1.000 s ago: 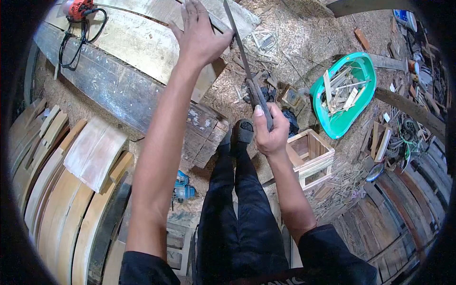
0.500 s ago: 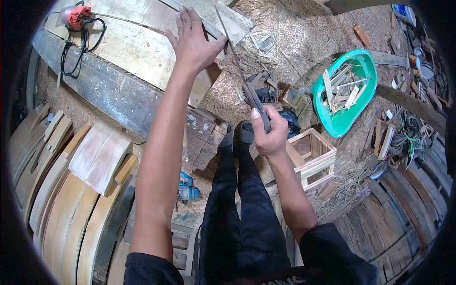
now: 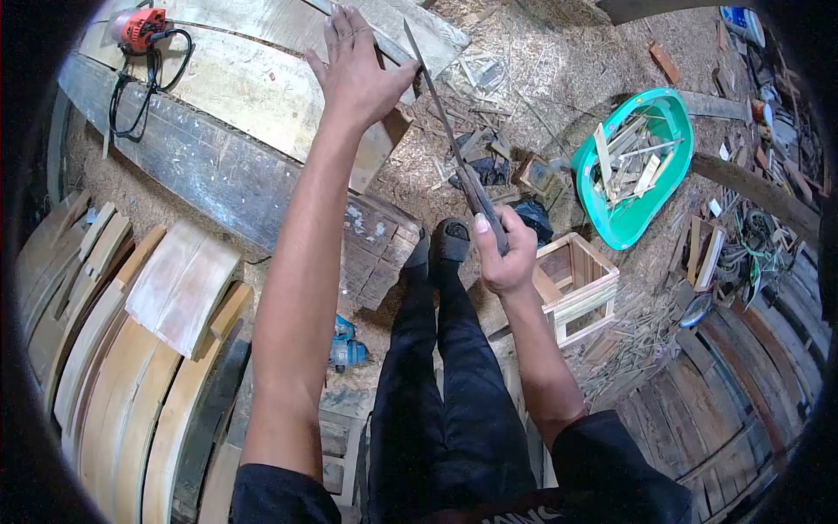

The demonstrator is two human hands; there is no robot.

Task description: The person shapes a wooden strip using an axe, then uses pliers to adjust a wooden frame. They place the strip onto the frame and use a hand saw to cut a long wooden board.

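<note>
My left hand (image 3: 356,70) reaches far forward and presses flat on a pale wooden board (image 3: 262,83), fingers spread over a thin wooden strip (image 3: 397,48) at its far end. My right hand (image 3: 504,249) is closed around the dark handle of a long narrow saw (image 3: 449,140). The blade runs up and left from my fist to the strip, just right of my left thumb. My legs in dark trousers and my shoes (image 3: 441,244) are below the saw.
A red power tool (image 3: 140,26) with a black cord lies on the board's far left. A green basin (image 3: 642,170) holds wood scraps at right. A small wooden crate (image 3: 576,284) stands by my right foot. Curved planks (image 3: 131,349) are stacked left. A blue tool (image 3: 345,345) lies below.
My right hand pushed the saw forward, then drew it back toward me; the blade now stands a little steeper. My left hand has stayed on the board.
</note>
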